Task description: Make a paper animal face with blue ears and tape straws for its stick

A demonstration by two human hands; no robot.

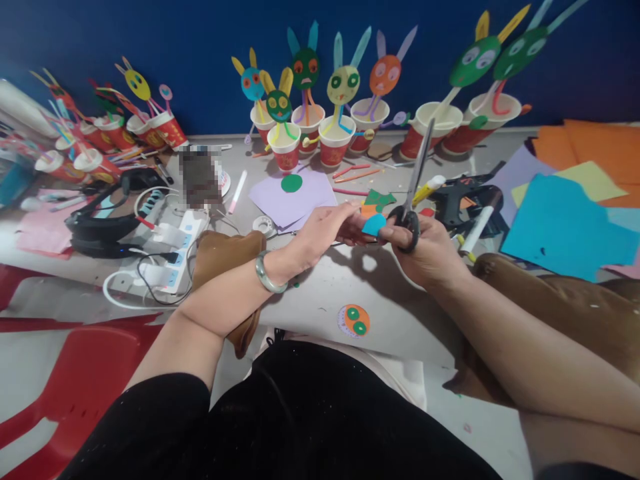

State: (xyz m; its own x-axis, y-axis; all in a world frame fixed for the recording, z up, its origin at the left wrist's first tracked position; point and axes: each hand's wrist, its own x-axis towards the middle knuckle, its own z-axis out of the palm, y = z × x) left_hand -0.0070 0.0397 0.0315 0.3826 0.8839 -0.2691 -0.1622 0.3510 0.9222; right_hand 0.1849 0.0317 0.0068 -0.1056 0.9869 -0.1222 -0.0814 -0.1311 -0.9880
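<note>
My right hand (427, 250) is closed around black-handled scissors (421, 163). Their metal blades point up and away from me. A small blue piece of paper (374, 225) sits between my hands, by my right thumb and my left fingertips. My left hand (327, 230), with a bangle on the wrist, has its fingers curled about small paper pieces, among them an orange one (369, 209). Just behind lies a green paper scrap (381, 197). On the table nearer my body is an orange paper face (356, 320) with two green ring eyes.
Paper cups (337, 143) with paper-faced figures stand along the blue wall. Lilac paper (295, 203) with a green oval lies behind my left hand. Coloured sheets (565, 227) and a black frame-like object (470, 200) are at right; a power strip (183, 250) and black headset (103, 227) at left.
</note>
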